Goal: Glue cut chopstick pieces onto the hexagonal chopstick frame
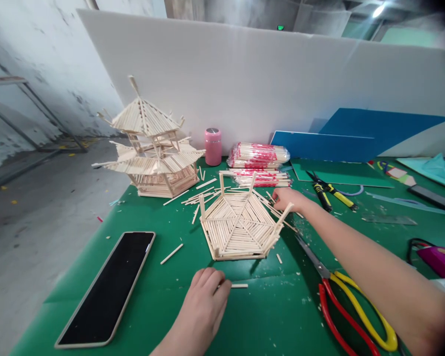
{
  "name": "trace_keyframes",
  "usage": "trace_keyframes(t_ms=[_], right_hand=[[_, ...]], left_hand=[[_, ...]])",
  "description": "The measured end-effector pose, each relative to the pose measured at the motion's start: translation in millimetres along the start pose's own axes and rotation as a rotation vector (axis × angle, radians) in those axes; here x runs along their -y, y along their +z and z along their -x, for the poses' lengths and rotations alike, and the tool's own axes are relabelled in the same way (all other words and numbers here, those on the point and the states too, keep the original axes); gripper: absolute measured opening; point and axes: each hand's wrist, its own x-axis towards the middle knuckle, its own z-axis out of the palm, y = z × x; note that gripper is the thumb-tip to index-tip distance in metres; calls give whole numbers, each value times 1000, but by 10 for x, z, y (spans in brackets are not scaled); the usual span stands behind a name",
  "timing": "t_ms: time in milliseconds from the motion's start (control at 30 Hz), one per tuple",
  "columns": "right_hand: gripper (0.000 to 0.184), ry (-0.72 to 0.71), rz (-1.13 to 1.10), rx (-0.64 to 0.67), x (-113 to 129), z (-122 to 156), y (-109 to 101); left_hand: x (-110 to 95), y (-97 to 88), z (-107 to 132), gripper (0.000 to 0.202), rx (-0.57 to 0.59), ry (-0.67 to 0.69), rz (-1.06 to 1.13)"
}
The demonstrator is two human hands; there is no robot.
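Note:
My left hand (207, 299) is low over the green table, in front of the hexagonal stick platform. Its thumb and fingers are closed on a short wooden stick (240, 286), whose end points right. Across the platform's right side, my right hand (285, 200) reaches into loose wooden sticks (266, 202), fingers curled; what they pinch, if anything, is hidden. The platform (241, 225) is made of pale sticks laid in rings, with short posts standing at its corners. A single cut stick (171, 253) lies to its left.
A two-tiered stick pavilion (148, 153) stands at back left, near a pink canister (213, 147) and bagged sticks (258, 155). A phone (107, 289) lies at left. Scissors (330, 282) lie below my right forearm; pliers (328, 190) lie farther back. A white board (241, 84) rises behind.

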Motion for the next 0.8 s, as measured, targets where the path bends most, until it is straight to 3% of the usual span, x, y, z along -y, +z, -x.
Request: trace_keyframes(t_ms=[400,600,800], right_hand=[[29,-62,-151,104,-81,171,-161],[28,-95,-161,22,-83,56,-185],[29,-128,-179,-17,-25,-19,-78]], left_hand=[[16,-51,-24,20,15,-43,102],[-18,-130,-57,20,40,-54,119],[0,-101,-50,16,-21,-78,123]])
